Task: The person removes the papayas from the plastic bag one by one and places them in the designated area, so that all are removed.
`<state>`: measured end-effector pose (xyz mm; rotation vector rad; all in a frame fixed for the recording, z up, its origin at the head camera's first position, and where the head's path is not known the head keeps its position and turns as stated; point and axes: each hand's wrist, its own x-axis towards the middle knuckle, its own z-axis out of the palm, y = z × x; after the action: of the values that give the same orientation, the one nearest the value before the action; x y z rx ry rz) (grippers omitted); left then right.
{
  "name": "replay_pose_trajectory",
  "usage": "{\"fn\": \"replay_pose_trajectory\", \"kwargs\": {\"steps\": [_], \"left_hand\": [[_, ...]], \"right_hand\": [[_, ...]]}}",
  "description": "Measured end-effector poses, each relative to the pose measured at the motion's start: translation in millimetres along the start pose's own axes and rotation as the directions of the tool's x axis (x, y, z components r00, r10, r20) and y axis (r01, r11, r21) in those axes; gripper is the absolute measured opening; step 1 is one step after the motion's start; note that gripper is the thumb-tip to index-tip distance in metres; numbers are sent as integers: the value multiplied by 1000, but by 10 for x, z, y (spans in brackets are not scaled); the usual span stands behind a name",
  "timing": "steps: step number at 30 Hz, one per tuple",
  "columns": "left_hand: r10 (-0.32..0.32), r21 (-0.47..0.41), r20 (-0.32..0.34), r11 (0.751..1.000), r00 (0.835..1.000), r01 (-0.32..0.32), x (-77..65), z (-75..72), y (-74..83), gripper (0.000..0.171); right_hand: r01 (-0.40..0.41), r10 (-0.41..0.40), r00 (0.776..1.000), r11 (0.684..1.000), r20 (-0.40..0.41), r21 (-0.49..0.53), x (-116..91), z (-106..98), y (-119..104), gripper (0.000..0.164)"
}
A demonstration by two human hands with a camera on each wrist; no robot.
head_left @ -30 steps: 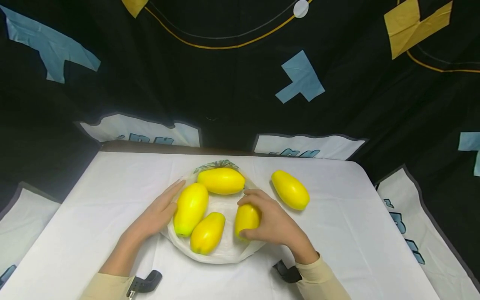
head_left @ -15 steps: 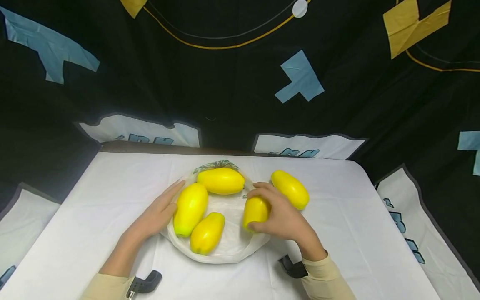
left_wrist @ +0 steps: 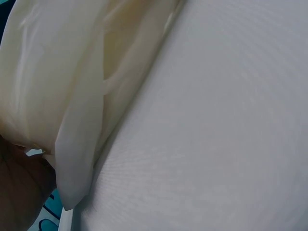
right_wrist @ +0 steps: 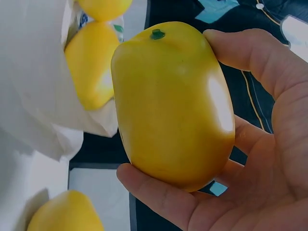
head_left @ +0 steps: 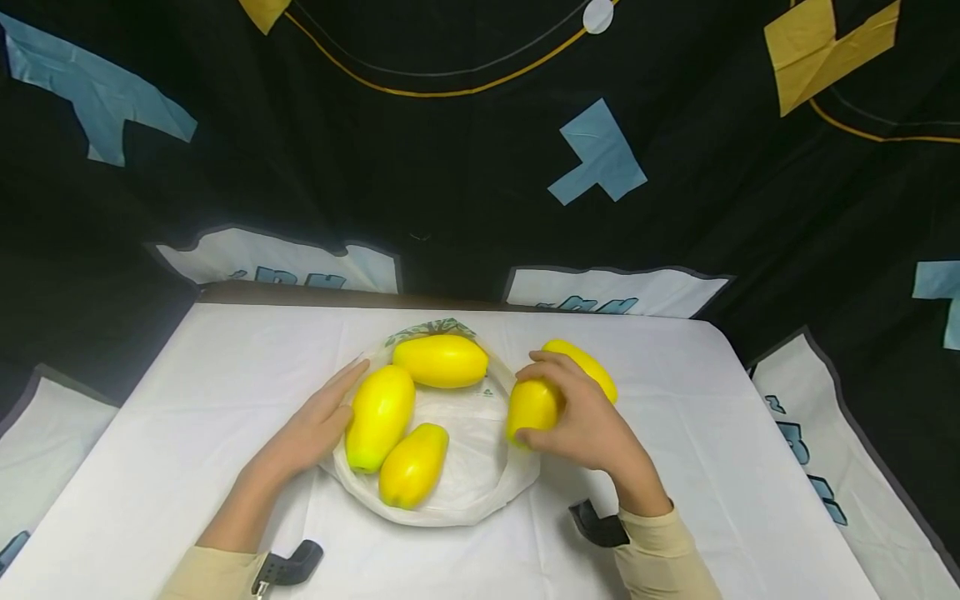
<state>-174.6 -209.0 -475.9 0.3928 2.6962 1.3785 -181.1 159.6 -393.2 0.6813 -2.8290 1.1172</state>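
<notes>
In the head view, my right hand [head_left: 588, 417] holds a yellow mango-like fruit [head_left: 531, 410] above the right rim of a white plastic bag [head_left: 476, 458]. The right wrist view shows thumb and fingers curled round this fruit [right_wrist: 173, 106], whose green stem stub faces the camera. My left hand [head_left: 318, 425] rests with fairly straight fingers on the bag's left side. Inside lie an upper yellow fruit [head_left: 441, 362], a left one [head_left: 380, 417] and a smaller lower one [head_left: 414, 467]. In the left wrist view, the bag's wall [left_wrist: 53, 72] hides most of my left hand [left_wrist: 24, 187].
Another yellow fruit [head_left: 600, 375] lies on the white-covered table [head_left: 712, 467], right of the bag and partly behind my right hand. A dark cloth [head_left: 465, 192] with taped blue and yellow patches hangs beyond the table's far edge. Both wrists wear dark straps.
My right hand has lifted its fruit from inside the bag and carried it right and slightly away, to the bag's right rim. My left hand stays still.
</notes>
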Motion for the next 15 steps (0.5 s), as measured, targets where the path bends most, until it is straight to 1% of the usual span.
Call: {"fn": "replay_pose_trajectory", "kwargs": {"steps": [9, 15], "left_hand": [[-11, -2, 3, 1000, 1000, 11, 7, -4, 10, 58], [-13, -2, 6, 1000, 1000, 13, 8, 2, 4, 58]], "right_hand": [[-11, 11, 999, 1000, -50, 3, -30, -113, 84, 60], [-56, 56, 997, 998, -54, -4, -69, -166, 141, 60]]}}
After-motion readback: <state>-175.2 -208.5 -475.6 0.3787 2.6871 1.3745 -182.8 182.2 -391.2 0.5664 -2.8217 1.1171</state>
